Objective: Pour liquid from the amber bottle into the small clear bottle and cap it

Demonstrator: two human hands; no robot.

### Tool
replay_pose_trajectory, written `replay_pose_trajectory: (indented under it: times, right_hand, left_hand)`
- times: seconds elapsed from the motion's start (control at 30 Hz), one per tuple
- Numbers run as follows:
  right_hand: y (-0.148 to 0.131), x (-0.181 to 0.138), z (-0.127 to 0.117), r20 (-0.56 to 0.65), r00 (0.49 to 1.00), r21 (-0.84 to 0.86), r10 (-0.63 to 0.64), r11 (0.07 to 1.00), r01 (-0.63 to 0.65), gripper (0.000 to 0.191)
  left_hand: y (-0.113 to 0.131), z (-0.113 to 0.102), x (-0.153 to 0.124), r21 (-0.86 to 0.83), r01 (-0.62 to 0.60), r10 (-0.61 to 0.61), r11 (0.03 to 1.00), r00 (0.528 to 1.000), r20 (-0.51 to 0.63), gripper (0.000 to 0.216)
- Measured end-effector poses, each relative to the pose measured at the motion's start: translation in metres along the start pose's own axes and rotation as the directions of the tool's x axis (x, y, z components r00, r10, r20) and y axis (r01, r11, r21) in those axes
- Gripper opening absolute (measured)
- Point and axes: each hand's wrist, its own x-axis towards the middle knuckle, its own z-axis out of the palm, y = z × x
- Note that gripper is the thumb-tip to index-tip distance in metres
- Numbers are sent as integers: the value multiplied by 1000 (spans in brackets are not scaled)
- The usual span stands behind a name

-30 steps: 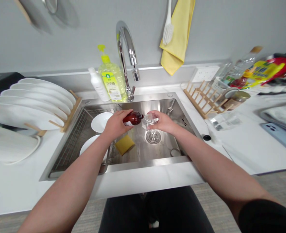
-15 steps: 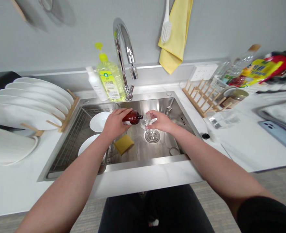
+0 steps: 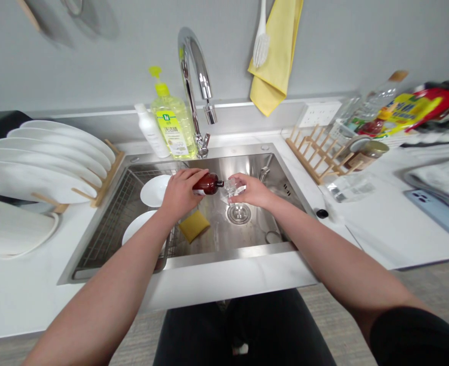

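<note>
Over the sink point(image 3: 224, 251), my left hand point(image 3: 182, 190) is wrapped round a dark red-brown bottle point(image 3: 210, 184). The bottle lies tipped nearly level, its uncapped neck pointing right. My right hand point(image 3: 249, 189) holds a small clear glass cup point(image 3: 230, 188) close to the bottle's mouth. I cannot tell whether liquid is flowing between them. Below the cup is the round drain point(image 3: 239, 213). A yellow sponge point(image 3: 194, 226) rests on the sink floor, under and right of my left hand. Two white bowls point(image 3: 153, 191) sit in the wire basket at left, partly hidden by my left arm.
The faucet point(image 3: 196, 66) arches behind my hands, beside a yellow-green pump bottle point(image 3: 173, 124) and a white bottle point(image 3: 151, 131). White plates point(image 3: 37, 173) stand racked at left. On the right are a wooden rack point(image 3: 319, 155), a black cap point(image 3: 322, 214) and a phone point(image 3: 436, 211).
</note>
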Motion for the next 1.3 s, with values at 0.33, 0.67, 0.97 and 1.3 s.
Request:
replay_pose_trajectory:
  times: [0.33,0.67,0.97,1.3]
  right_hand:
    - [-2,-1,0,9,1000,11,8,1000,-8,74]
    - [-1,-1,0,14,1000,1,21,1000,-21,73]
    - [-2,-1,0,21,1000,-19,22,1000,-21,75]
    - [-4,-1,-1,31,999,-12,21,1000,-21,74]
  left_hand:
    - [4,-3,-1,24,7,-7,1000,1000,0,82]
    - [4,-4,0,54,1,-1,999,1000,3,82]
    - [6,-5,-1,58,0,1,998,1000,-13,83]
    - [6,-6,-1,83,-17,18,996,1000,-13,85]
